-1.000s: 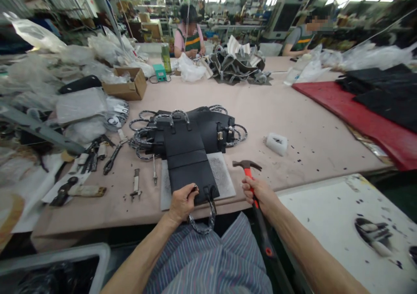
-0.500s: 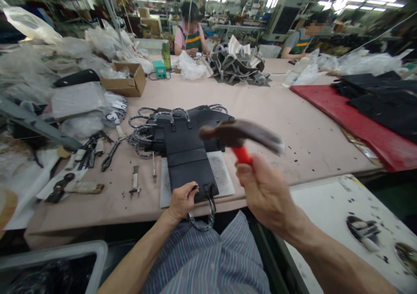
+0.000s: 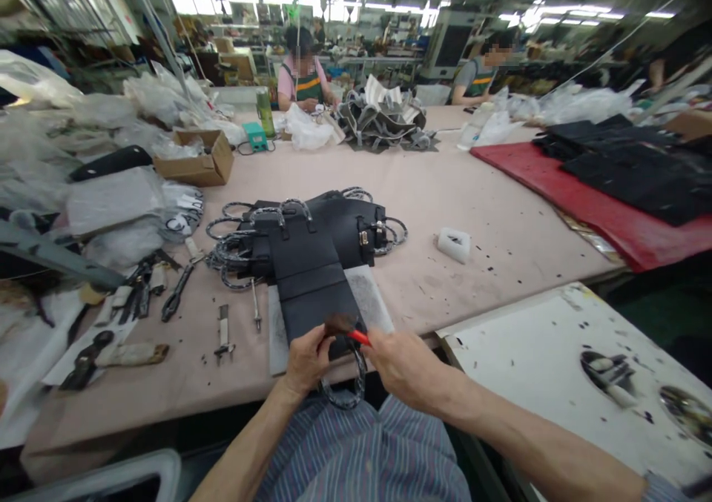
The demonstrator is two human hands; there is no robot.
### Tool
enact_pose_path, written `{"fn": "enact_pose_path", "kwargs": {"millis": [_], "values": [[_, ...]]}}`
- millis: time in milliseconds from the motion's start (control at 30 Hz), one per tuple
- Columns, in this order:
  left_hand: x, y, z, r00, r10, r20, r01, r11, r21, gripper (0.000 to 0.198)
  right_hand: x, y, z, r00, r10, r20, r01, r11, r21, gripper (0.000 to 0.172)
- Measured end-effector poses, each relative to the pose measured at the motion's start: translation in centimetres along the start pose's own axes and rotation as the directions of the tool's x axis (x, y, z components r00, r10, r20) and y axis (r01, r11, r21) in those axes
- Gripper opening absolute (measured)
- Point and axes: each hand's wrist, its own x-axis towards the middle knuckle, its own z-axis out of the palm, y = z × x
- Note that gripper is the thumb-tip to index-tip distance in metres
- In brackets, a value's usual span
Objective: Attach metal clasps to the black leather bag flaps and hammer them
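Fingers of the right hand (image 3: 399, 362) are wrapped around a hammer (image 3: 359, 336) in the head view; those of the left hand (image 3: 305, 359) are drawn together (whatever is held is masked by the hammer head) over a black panel (image 3: 308, 302), laid partly on a pale board (image 3: 374, 294). Raised half a second ago, the hammer has been brought down; a blow appears under way. Lettering on a wrapped bundle (image 3: 182, 214) cannot be read surely.

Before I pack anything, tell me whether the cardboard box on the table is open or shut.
Open: the cardboard box shows its dark inside from above, with clear plastic at the opening.
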Motion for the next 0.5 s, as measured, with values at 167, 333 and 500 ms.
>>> {"fn": "enact_pose_path", "kwargs": {"millis": [167,333,500], "values": [[0.1,0.1,-0.1,1.000,0.016,-0.017,-0.016,1.000,-0.026,0.021,1.7,5.3,1.4,0.968,0.241,-0.063,-0.236,0.968,0.083,0.036],[0.3,0.7,-0.5,1.000,0.001,0.008,-0.001,0.999,-0.054,0.025,3.8,12.1,4.4,0.828,0.538,-0.156,-0.546,0.838,-0.011,0.032],[0.2,1.4,-0.7,0.999,-0.045,0.015,0.046,0.996,-0.082,0.021,4.5,11.1,9.0,0.866,0.423,-0.268,-0.440,0.898,-0.005,0.039]]}}
